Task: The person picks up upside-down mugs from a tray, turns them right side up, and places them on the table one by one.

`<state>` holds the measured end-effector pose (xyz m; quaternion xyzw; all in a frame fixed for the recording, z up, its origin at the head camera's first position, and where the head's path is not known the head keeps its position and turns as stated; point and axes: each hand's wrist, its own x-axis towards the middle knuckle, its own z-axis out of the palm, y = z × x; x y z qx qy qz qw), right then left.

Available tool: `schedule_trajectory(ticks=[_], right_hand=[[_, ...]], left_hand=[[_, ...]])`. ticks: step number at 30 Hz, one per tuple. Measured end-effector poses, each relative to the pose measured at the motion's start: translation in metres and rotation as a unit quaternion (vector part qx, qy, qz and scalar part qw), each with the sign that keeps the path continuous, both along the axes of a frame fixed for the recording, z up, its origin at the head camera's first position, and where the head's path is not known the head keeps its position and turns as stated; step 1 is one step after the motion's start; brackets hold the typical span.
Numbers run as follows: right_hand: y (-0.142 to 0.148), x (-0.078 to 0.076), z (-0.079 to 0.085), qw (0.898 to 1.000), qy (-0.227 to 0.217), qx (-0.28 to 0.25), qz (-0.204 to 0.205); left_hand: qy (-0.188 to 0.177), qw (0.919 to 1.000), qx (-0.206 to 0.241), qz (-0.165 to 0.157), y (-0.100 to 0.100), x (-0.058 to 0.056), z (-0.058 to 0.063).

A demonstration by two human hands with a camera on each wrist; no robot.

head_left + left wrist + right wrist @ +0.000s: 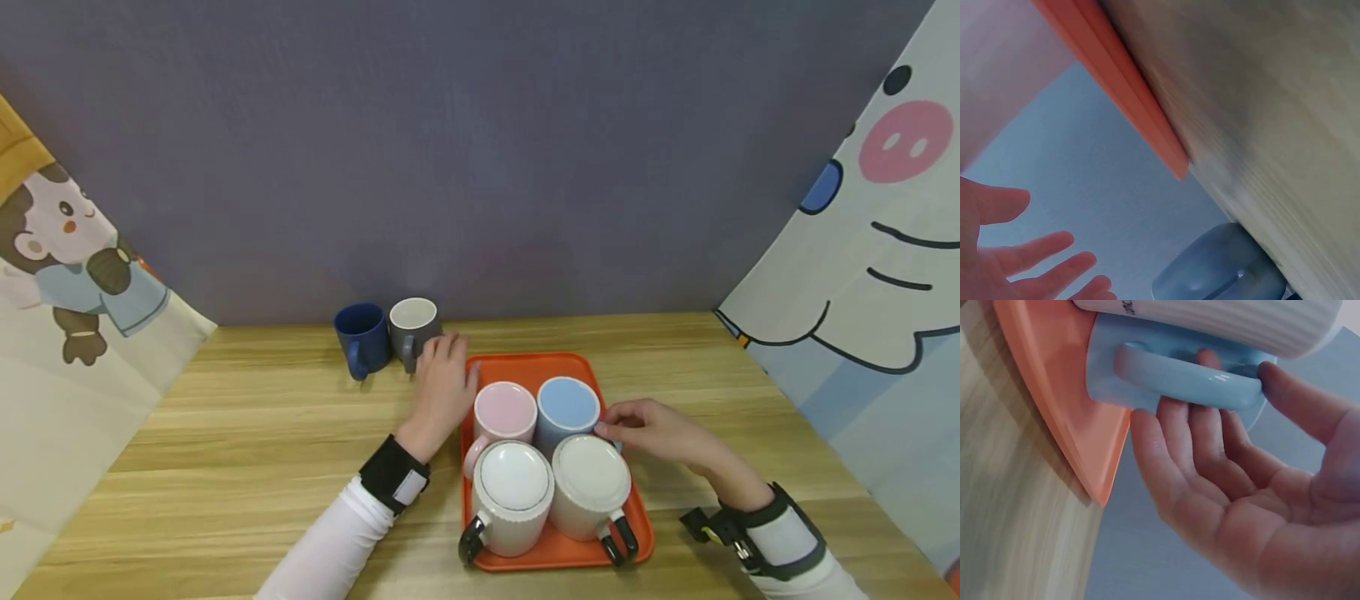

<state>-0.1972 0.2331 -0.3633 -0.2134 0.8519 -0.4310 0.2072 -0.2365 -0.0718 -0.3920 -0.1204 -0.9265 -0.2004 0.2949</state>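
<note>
My right hand (656, 429) holds the handle of the light blue mug (567, 405), fingers curled under and behind it, thumb at its end (1188, 378). That mug sits upside down on the orange tray (528, 364), at its back right. My left hand (442, 387) reaches over the tray's back left side, close to a grey mug (423, 337) with a white inside. In the left wrist view its fingers (1054, 275) spread apart and grip nothing. A pink mug (505, 410) stands upside down beside the light blue one.
Two white mugs with black handles, left (513, 500) and right (591, 487), stand upside down at the tray's front. A navy mug (362, 340) is upright left of the grey one. Behind the wooden table (300, 450) rises a dark grey wall (465, 167).
</note>
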Motion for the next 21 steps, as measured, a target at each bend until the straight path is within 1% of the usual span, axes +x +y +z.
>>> schedule_trajectory(ticks=[10,16,21], right_hand=[[-0.0009,0.0004,0.0006,1.0,0.003,0.0,0.01],[-0.0029,0.0018,0.0025,1.0,0.022,0.008,0.008],[-0.0046,0.004,0.0026,0.999,0.043,0.025,-0.007]], left_hand=[[0.008,0.9999,0.004,-0.007,-0.0011,-0.0008,-0.0017],[0.016,0.9998,0.007,-0.005,-0.0016,-0.0021,-0.0011],[0.021,0.9997,0.009,-0.007,-0.0008,-0.0014,0.0016]])
